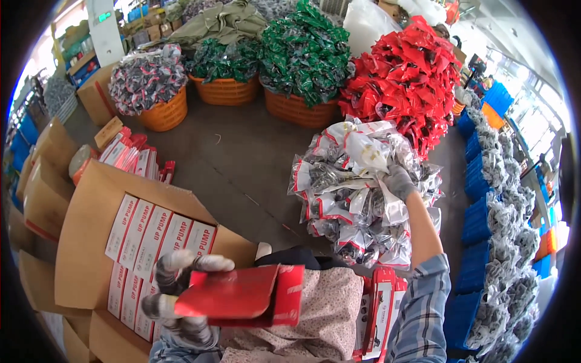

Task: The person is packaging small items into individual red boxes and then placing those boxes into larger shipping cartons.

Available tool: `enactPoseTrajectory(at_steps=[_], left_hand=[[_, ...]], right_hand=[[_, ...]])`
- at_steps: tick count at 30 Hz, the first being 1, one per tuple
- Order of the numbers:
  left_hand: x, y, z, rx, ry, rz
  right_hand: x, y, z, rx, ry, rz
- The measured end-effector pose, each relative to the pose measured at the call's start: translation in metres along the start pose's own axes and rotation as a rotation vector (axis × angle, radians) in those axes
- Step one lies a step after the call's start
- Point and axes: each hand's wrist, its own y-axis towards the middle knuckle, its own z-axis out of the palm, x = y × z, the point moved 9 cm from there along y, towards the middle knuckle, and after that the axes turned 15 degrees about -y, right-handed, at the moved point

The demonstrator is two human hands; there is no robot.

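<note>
My left hand, in a grey glove with white fingertips, grips a red cardboard box above my lap. The box's near end looks unfolded, with a flap standing out; its inside is hidden from me. At the end of my outstretched arm, my gloved right hand is closed on a clear plastic bag with a white and red card and parts inside. That bag lies on top of a heap of similar bags. The fingertips are partly hidden among the plastic.
A large open carton at my left holds rows of white and red boxes. More flat red boxes stand by my right thigh. Orange baskets of green bags, a red heap and blue bins surround the floor.
</note>
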Motion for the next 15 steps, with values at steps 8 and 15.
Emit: enactPoseTrajectory(at_steps=[8,15], left_hand=[[-0.003,-0.009,0.032,0.442,0.729,0.027],[0.001,-0.003,0.066,0.297,0.636,0.118]], right_hand=[[0.009,-0.207,-0.038,0.067,1.746,-0.015],[0.023,-0.326,-0.109,-0.052,1.521,-0.417]])
